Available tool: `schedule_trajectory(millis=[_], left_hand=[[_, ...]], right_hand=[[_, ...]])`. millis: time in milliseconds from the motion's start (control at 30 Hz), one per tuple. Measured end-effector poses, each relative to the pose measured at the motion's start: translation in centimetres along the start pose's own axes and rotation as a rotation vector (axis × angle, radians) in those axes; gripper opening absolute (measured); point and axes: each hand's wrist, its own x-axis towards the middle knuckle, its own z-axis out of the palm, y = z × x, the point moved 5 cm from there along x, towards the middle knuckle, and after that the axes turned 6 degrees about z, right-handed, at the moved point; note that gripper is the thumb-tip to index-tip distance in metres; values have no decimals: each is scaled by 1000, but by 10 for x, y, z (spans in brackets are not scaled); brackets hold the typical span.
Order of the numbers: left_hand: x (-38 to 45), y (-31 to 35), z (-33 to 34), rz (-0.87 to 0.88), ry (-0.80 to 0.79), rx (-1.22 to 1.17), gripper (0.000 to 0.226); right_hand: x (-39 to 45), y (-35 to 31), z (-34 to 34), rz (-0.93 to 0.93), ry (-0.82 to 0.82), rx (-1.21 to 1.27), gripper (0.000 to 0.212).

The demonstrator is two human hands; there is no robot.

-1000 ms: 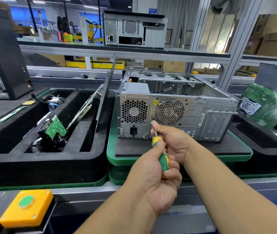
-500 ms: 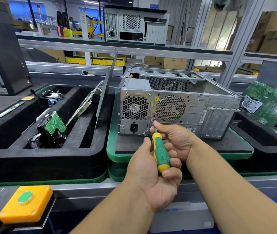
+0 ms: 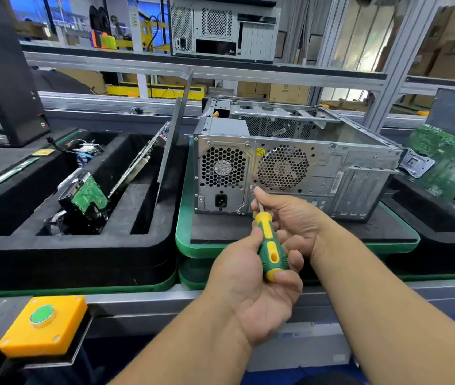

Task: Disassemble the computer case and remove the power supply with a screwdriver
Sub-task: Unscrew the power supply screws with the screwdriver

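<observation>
On a green tray (image 3: 298,247), the computer case (image 3: 290,165) is laid, rear forward. A screwdriver (image 3: 269,243) is gripped by the left hand (image 3: 251,284), palm up; its shaft is pinched by the right hand (image 3: 290,218) at the rear panel.

1. Screwdriver (image 3: 269,244): handle banded green and yellow.
2. Computer case (image 3: 290,168): bare silver-grey metal, honeycomb-perforated vents, one yellow warning sticker (image 3: 260,151).
3. Tray (image 3: 404,241): green rim, black mat.
4. Foam bin (image 3: 82,248): black.
5. Push-button box (image 3: 43,326): yellow, green button.
6. Circuit board (image 3: 451,159): green.
</observation>
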Motion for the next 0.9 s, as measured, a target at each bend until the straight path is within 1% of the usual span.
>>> schedule_trajectory(millis=[100,167,233,367,467,533,600,667,767,833,900], left_hand=[[-1,-1,2,-51,-73,-98,35],[0,0,1,-59,-84,-110,32],[1,2,-2,-23,-50,-76,30],[3,2,-5,82,33,2,34],[3,2,-4,109,55,48,31],[2,1,0,72,35,22,28],[0,2,3,14,-4,-43,31],[-2,1,5,-39,-69,-104,36],[-6,1,8,-77,-154,-125,34],[-5,0,8,-85,-161,-114,35],[-4,0,7,-81,-150,-112,38]], right_hand=[[-2,-1,0,17,-45,17,32],[-3,-1,1,16,-54,16,28],[-2,-1,2,3,-48,-10,27],[-1,-2,6,-2,-76,-12,31],[-1,-3,5,3,-31,-19,32],[-1,-3,5,7,-26,-29,32],[-1,-3,6,12,-21,-35,33],[-2,-4,7,28,-10,-22,34],[-3,-2,8,60,-48,41,33],[-5,-3,5,54,-84,48,30],[-5,-3,1,41,-86,16,28]])
